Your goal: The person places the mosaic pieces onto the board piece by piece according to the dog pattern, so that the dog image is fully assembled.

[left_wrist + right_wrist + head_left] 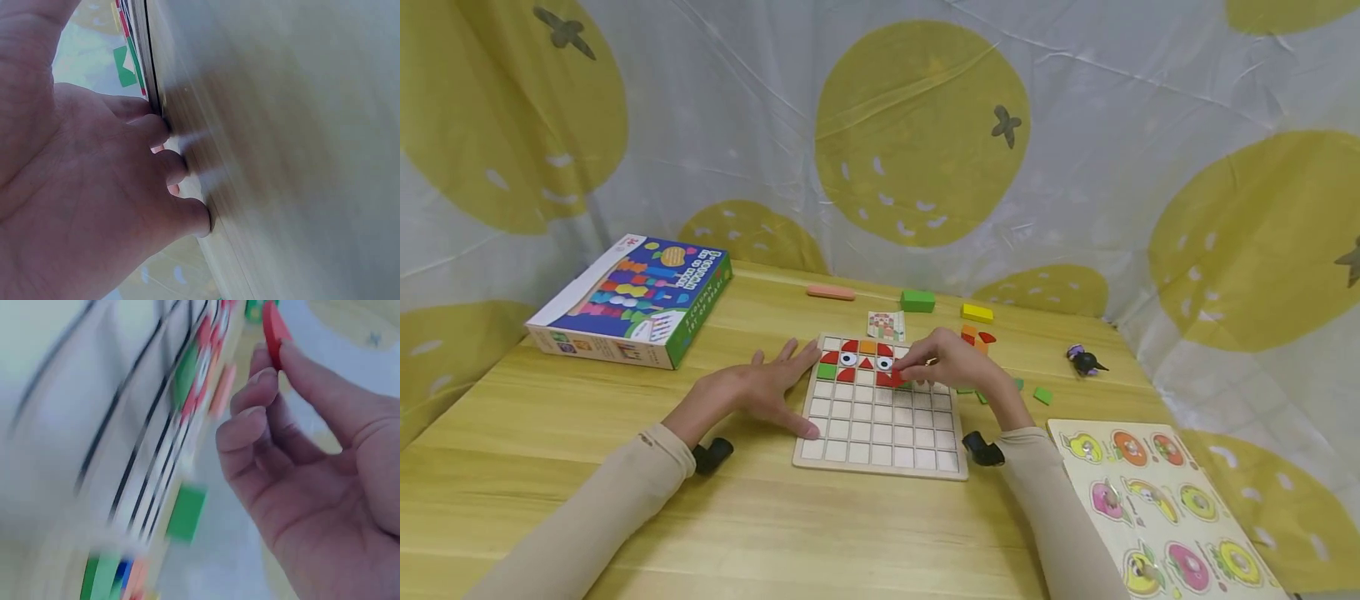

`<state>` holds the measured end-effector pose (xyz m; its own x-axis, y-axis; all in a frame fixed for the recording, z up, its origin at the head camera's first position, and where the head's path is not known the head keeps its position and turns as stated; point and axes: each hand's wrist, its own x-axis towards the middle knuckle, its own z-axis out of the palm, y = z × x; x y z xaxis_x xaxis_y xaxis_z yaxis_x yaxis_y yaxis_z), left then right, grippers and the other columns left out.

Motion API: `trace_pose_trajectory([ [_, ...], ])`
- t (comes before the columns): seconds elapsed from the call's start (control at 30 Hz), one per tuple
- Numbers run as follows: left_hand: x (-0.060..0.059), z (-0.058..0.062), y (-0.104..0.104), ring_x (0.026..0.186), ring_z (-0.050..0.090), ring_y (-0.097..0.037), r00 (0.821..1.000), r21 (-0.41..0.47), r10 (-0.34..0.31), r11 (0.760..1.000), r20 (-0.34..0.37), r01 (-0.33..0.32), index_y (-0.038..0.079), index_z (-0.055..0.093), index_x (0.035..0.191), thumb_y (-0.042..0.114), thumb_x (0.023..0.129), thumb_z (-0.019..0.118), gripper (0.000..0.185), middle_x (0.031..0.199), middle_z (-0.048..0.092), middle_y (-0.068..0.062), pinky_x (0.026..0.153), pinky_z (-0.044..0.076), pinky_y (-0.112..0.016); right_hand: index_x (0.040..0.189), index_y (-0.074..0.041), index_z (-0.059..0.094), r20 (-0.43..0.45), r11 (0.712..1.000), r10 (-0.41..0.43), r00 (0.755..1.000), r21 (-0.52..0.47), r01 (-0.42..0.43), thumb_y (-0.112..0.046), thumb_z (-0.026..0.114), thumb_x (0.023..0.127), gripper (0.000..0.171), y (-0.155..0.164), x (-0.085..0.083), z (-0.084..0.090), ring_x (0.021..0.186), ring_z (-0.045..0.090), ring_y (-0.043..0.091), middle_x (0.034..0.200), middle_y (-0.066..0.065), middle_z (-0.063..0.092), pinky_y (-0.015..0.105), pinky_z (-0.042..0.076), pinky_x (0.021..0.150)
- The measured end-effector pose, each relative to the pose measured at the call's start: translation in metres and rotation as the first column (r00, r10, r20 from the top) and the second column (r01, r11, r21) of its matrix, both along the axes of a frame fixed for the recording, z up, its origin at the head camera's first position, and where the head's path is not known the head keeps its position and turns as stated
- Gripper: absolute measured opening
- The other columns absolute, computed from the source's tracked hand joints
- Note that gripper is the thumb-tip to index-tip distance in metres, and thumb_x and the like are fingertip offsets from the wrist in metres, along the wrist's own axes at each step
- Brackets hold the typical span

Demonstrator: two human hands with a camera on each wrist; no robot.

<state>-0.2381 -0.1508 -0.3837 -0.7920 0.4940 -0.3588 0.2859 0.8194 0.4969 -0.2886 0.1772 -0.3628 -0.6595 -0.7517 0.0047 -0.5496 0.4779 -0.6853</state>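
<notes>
Head view, from beside the table: a person's left hand (767, 389) lies with fingers spread, gripping nothing, its thumb touching the left edge of a square, pale wooden grid board (850, 433). Over the board's upper part, the right hand (953, 364) pinches a small red curved-edged piece (274, 334) between thumb and forefinger, its other fingers bent. Red shapes, two eye tiles (847, 359), an orange square tile (867, 347) and a green square tile (827, 371) fill upper cells. A printed picture card (886, 324) lies just behind.
</notes>
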Motion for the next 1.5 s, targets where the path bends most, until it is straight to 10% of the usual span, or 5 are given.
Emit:
trace_pose_trajectory([
  [0.8,-0.002,0.002,0.002,0.165,-0.010,-0.044,0.999,0.010,-0.035,0.999,-0.012,0.036,0.006,0.007,0.174,0.063,0.086,0.085,0.130,0.181,-0.001,-0.017,0.125,-0.004,-0.077,0.091,-0.002,0.085,-0.018,0.978,-0.209,0.978,0.010,0.209,-0.004,0.081,0.096,0.007,-0.108,0.014,-0.021,0.073,0.063,0.005,0.085,0.005,0.081,0.018,0.052,0.067],
  [1.5,0.000,0.000,0.001,0.165,-0.009,-0.046,1.000,0.002,-0.013,1.000,-0.002,0.013,0.006,0.007,0.174,0.064,0.086,0.084,0.130,0.180,0.002,-0.021,0.125,-0.003,-0.077,0.099,-0.005,0.086,0.025,0.992,0.015,1.000,0.128,-0.018,-0.012,0.078,0.101,0.010,-0.095,0.010,-0.016,0.072,0.059,0.002,0.085,-0.002,0.077,0.018,0.052,0.067],
])
